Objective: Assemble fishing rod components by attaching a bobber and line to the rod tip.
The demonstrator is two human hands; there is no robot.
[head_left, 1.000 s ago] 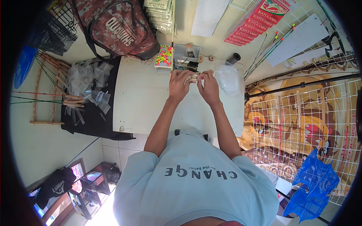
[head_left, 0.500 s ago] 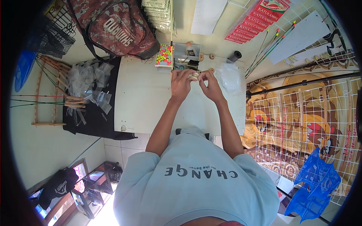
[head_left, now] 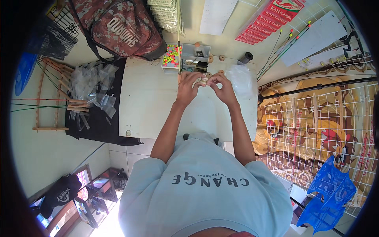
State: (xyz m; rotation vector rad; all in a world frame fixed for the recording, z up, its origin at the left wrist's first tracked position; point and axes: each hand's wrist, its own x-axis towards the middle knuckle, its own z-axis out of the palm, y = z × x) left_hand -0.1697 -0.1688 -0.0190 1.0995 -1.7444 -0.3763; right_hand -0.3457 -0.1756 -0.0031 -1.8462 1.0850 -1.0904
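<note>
Above the far half of the white table point(head_left: 158, 110), my two hands meet at the fingertips. Between them is a small pale object point(head_left: 204, 80), perhaps a little spool, mostly covered by fingers. My left hand point(head_left: 188, 87) pinches one side of it, thumb and forefinger curved round. The other side is pinched by the thumb and forefinger of my right hand point(head_left: 222, 87). Just beyond my hands stand a grey divided tray point(head_left: 203, 59) with a small bottle point(head_left: 198, 51) and a box of bright yellow, orange and pink beads or floats point(head_left: 171, 56).
Small wooden spools point(head_left: 222, 58) and a dark cylinder point(head_left: 246, 58) stand by the wall. Clear plastic bags point(head_left: 240, 79) lie right of my hands. A camouflage backpack point(head_left: 122, 31) hangs at the far left, above loose plastic packets point(head_left: 92, 81) on black cloth. Thin rods point(head_left: 282, 49) lean at right.
Both hands have shifted slightly, and the fingers of my left hand have opened into a wider curve round the small pale object. It stays pinched between my hands.
</note>
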